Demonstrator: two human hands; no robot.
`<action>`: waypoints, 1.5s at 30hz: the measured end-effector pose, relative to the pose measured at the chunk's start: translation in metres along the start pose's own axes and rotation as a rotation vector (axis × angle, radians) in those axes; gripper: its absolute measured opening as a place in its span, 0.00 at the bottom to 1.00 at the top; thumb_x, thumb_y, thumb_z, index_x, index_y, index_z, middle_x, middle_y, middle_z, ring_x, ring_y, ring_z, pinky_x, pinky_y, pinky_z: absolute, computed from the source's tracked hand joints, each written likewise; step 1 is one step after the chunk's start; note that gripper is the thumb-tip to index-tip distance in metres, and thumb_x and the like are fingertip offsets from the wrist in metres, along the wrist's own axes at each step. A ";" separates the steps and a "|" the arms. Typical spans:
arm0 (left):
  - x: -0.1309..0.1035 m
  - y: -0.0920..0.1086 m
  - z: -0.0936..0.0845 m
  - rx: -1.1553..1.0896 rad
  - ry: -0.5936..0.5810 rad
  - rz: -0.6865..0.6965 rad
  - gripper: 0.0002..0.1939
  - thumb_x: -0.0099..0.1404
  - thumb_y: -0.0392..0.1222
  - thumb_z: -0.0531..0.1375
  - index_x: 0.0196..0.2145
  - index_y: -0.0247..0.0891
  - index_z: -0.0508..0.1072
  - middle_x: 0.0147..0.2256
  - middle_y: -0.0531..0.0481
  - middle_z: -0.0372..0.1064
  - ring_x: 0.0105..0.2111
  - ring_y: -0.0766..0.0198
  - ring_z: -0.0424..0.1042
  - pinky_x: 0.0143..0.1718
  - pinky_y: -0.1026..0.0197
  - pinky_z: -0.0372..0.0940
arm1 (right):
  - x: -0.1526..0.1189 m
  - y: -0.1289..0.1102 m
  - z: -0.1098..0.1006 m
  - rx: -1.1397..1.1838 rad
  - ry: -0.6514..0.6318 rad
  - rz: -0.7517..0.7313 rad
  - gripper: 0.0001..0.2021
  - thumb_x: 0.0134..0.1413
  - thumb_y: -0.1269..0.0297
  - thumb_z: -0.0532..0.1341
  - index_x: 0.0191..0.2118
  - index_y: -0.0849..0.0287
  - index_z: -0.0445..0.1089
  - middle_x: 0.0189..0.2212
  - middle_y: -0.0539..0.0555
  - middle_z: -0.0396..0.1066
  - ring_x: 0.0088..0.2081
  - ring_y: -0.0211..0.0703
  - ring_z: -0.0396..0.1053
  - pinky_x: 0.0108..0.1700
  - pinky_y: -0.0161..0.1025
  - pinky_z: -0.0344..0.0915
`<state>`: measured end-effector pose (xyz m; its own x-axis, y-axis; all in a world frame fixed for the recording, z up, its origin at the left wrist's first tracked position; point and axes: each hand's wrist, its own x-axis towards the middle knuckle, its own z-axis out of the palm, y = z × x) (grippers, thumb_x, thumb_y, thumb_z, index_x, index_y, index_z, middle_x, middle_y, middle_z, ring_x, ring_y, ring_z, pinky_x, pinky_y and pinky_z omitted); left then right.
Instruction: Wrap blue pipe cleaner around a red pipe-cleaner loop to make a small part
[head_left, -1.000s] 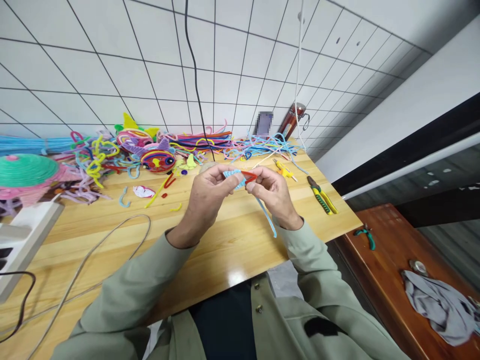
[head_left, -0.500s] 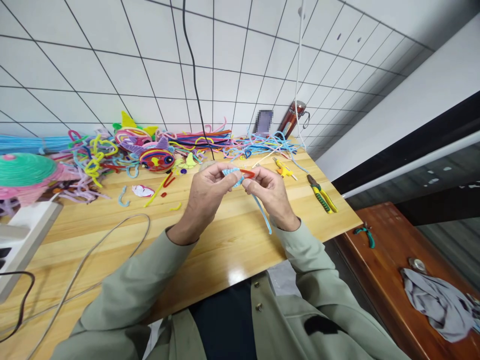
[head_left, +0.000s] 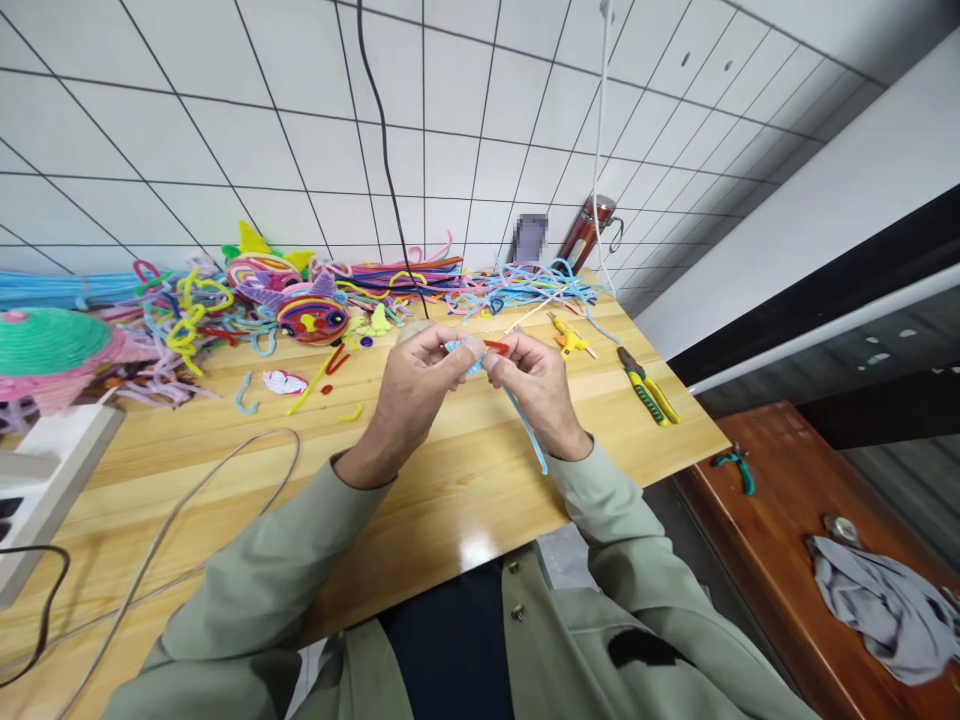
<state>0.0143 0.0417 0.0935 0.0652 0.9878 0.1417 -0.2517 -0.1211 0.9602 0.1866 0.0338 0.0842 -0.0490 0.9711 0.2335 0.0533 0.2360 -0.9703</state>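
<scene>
Okay, nearest first: green-grey sleeves (head_left: 277, 560) come up over the front of the wooden table (head_left: 420, 530), both forearms in my view. Just beyond, I have the left hand (head_left: 416, 390) pinched, thumb and fingertips gripping a light blue ridged piece (head_left: 475, 366) held above the tabletop. The right hand (head_left: 546, 392) is closed at the fingertips on a red strip (head_left: 496, 346) that bridges to the blue; I can't tell if it also grips the blue tail (head_left: 531, 435) hanging below it.

Progress, from my end: the blue part reads as done up in close turns, so partly formed, I'd judge. Left over: the blue tail dangles free, not worked in, and the red strip sticks out. How they join is hidden by fingers.

Past the hands, loose bits lie on the left: blue hook (head_left: 245, 395), white-and-pink piece (head_left: 285, 382), yellow strip (head_left: 309, 385); none attached to the held piece. Pliers (head_left: 649, 388) and a yellow tool (head_left: 572, 340) lie to the right, untouched.

Farther back, a red fish figure (head_left: 313, 320) looks finished, with eyes on. Tangled fuzzy stems (head_left: 540, 287) run along the white tiled wall (head_left: 465, 110), a reddish flask (head_left: 589, 235) leaning behind.
</scene>
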 end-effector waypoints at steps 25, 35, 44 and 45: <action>0.008 0.003 -0.006 -0.023 -0.081 -0.032 0.22 0.63 0.61 0.74 0.27 0.40 0.80 0.26 0.49 0.71 0.27 0.63 0.66 0.29 0.59 0.59 | 0.003 0.008 0.005 0.039 0.009 0.004 0.18 0.58 0.48 0.76 0.31 0.55 0.74 0.23 0.45 0.71 0.26 0.36 0.62 0.31 0.37 0.59; 0.012 -0.005 -0.008 0.124 -0.008 0.016 0.19 0.60 0.54 0.77 0.24 0.40 0.78 0.25 0.53 0.67 0.27 0.65 0.62 0.31 0.59 0.56 | 0.005 0.013 0.001 0.091 -0.009 -0.005 0.22 0.60 0.40 0.76 0.33 0.54 0.76 0.26 0.46 0.72 0.29 0.38 0.66 0.37 0.40 0.66; 0.012 -0.004 -0.007 0.113 -0.085 -0.017 0.18 0.60 0.52 0.76 0.24 0.41 0.77 0.24 0.52 0.67 0.27 0.64 0.63 0.29 0.59 0.57 | 0.008 0.013 0.000 0.033 0.016 0.032 0.25 0.57 0.39 0.76 0.30 0.54 0.71 0.25 0.45 0.65 0.29 0.37 0.57 0.33 0.38 0.58; 0.012 -0.004 -0.006 0.104 -0.096 -0.027 0.16 0.59 0.52 0.76 0.25 0.41 0.78 0.25 0.52 0.68 0.27 0.63 0.64 0.29 0.59 0.58 | 0.009 0.013 0.000 0.038 0.018 0.032 0.25 0.57 0.38 0.77 0.30 0.54 0.71 0.25 0.45 0.65 0.29 0.36 0.57 0.33 0.38 0.57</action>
<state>0.0105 0.0543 0.0895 0.1639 0.9775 0.1329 -0.1472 -0.1090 0.9831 0.1870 0.0456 0.0737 -0.0295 0.9787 0.2031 0.0171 0.2037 -0.9789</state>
